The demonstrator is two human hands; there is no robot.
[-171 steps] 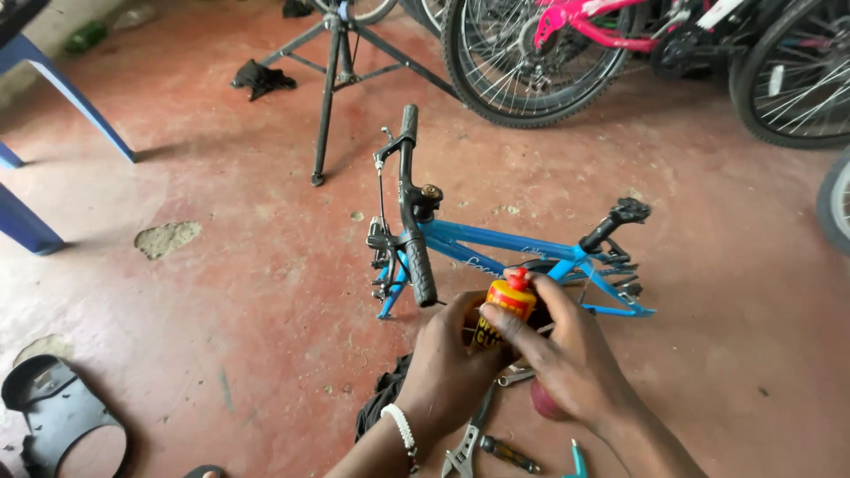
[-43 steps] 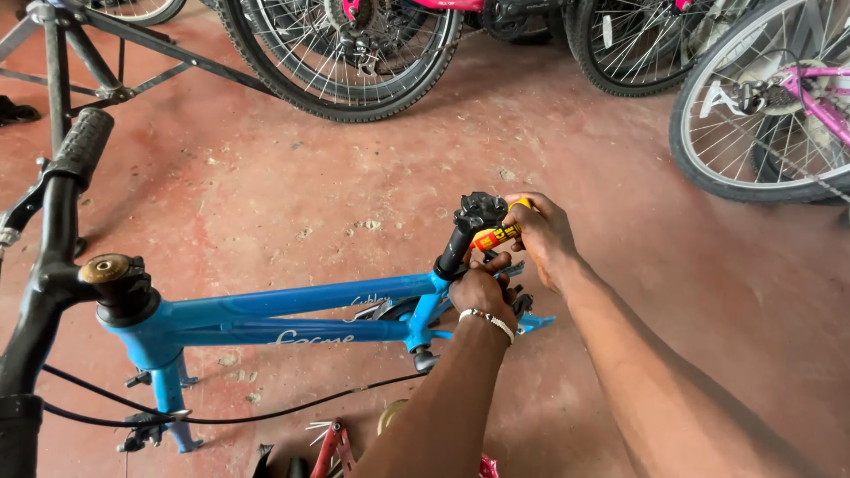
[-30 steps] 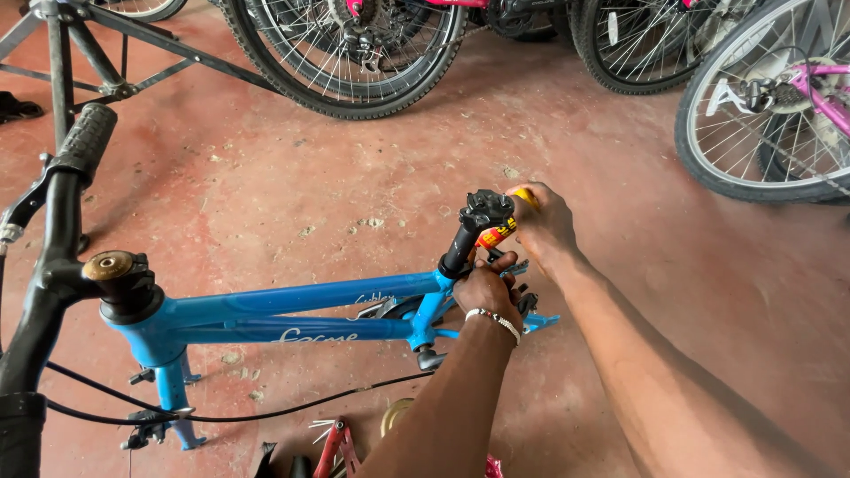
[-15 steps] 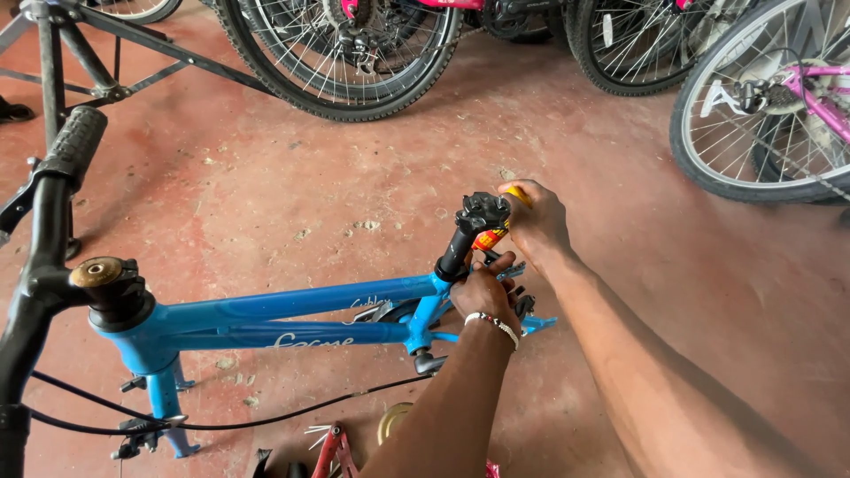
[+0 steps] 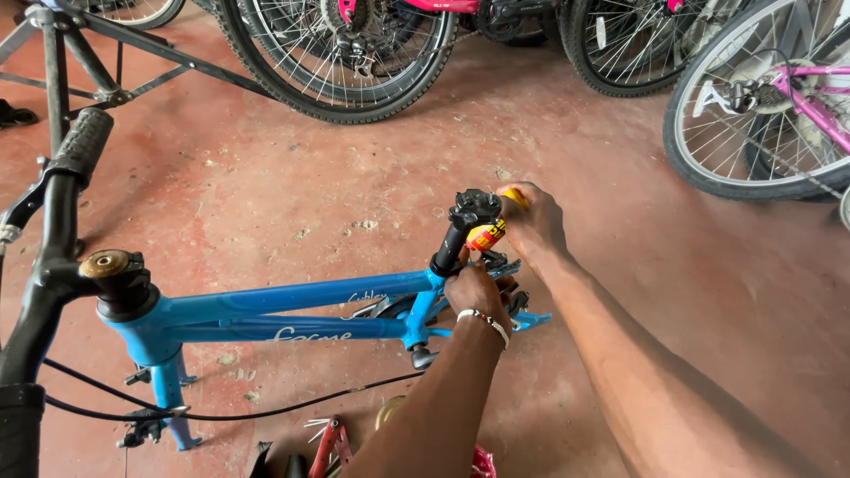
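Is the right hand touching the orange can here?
Touching. The head view shows the right hand wrapped around the orange can, its fingers covering the can's far end beside the black seat post.

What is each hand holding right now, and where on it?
Right hand grips the yellow-orange can by its body; left hand grasps the blue frame below the seat post.

A bicycle repair workshop. The floor (image 5: 266, 195) is worn red concrete, stained and dusty. A stripped blue frame (image 5: 292, 305) with no wheels stands on it, handlebar (image 5: 62, 204) at the left, a loose cable (image 5: 266, 409) trailing beneath. Several bicycle wheels (image 5: 354, 53) and a pink bike (image 5: 797, 97) line the far edge. A metal repair stand (image 5: 71, 53) is at upper left. Pliers (image 5: 328, 443) lie on the floor near the frame.
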